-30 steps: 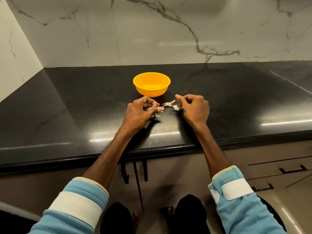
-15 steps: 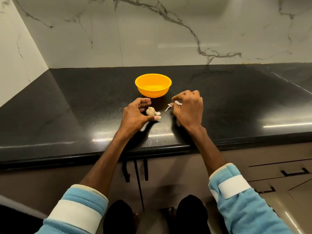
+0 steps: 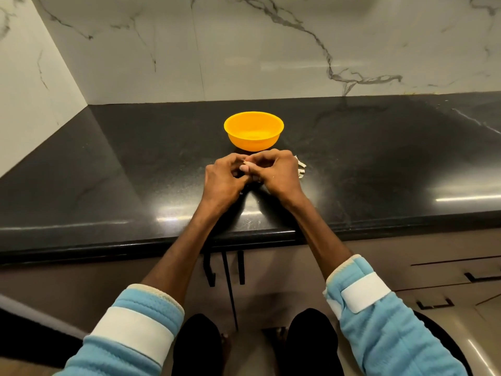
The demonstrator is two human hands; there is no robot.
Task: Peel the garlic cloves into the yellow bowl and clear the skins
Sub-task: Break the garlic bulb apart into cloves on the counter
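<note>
One yellow bowl (image 3: 253, 131), one left hand (image 3: 225, 181), one right hand (image 3: 278, 172), one garlic clove (image 3: 245, 162), three skin scraps (image 3: 301, 169) counted, one bench (image 3: 130, 172).

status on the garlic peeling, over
Left hand and right hand both pinch the small pale garlic clove, mostly hidden. Round yellow plastic bowl beyond them. Loose papery skins on black counter by right hand. Nothing blocks the bowl.

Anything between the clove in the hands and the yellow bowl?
Nothing visible. The garlic clove, pinched by left hand and right hand, sits just in front of the yellow bowl, with only bare countertop between. The loose skins lie to the right of the right hand, off that path.
</note>
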